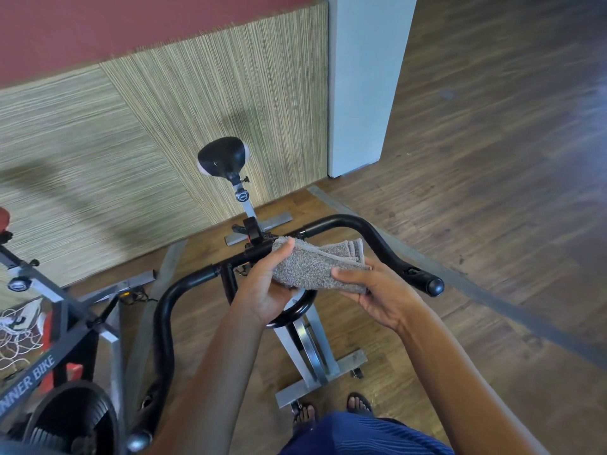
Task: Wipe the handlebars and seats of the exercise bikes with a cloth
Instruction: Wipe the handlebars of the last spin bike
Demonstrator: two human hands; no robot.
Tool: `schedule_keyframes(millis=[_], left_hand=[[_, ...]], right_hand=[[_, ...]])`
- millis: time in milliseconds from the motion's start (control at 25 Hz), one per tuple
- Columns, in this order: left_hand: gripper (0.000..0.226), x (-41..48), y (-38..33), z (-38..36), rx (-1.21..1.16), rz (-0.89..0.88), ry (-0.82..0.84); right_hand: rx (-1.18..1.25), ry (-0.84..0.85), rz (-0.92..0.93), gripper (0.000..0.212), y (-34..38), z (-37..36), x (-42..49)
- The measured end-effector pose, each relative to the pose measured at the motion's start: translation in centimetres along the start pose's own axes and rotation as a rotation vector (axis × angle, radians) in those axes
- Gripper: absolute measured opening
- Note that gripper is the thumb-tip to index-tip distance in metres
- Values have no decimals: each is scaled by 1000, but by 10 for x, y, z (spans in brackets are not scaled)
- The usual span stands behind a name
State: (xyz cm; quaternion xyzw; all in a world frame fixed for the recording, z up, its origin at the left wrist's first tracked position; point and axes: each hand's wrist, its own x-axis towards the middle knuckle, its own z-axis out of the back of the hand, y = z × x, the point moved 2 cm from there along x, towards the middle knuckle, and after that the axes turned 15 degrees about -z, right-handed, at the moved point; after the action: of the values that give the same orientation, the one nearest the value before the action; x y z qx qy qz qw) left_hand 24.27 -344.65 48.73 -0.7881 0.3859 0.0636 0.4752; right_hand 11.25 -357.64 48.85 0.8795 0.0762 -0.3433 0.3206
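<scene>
The grey cloth point(315, 267) is held over the middle of the black handlebars point(371, 234), its long axis lying across the view along the crossbar and dipping a little toward the right. Its stacked, folded edges face up and right. The left hand point(262, 293) pinches the left end, thumb on top and fingers hidden below. The right hand point(381, 300) pinches the near right edge the same way, its fingers point(366, 298) curled underneath. The bike stands on a brown wood-plank floor point(476, 208) by a striped, reed-coloured wall panel point(164, 110) and a white pillar point(361, 77). Its black seat point(223, 156) is beyond the bars, and a second bike point(42, 366) stands at left. The cloth looks like looped terry (several layers thick).
</scene>
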Motion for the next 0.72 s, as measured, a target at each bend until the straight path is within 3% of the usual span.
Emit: schedule_keyframes(millis=[80, 240, 440, 520, 640, 720], left_hand=[[45, -2, 0, 1, -43, 56, 39], [45, -4, 6, 5, -105, 147, 77], [52, -3, 13, 8, -121, 73, 75], [49, -3, 15, 10, -104, 40, 59], [52, 1, 13, 17, -39, 3, 33], [62, 8, 14, 21, -39, -16, -11]], right_hand=[[-62, -121, 17, 24, 0, 0, 2], [-207, -297, 34, 33, 5, 5, 3], [-237, -452, -58, 48, 4, 12, 11], [-229, -385, -50, 49, 7, 13, 13], [-130, -139, 0, 40, 10, 12, 16], [-48, -123, 80, 27, 7, 8, 20]])
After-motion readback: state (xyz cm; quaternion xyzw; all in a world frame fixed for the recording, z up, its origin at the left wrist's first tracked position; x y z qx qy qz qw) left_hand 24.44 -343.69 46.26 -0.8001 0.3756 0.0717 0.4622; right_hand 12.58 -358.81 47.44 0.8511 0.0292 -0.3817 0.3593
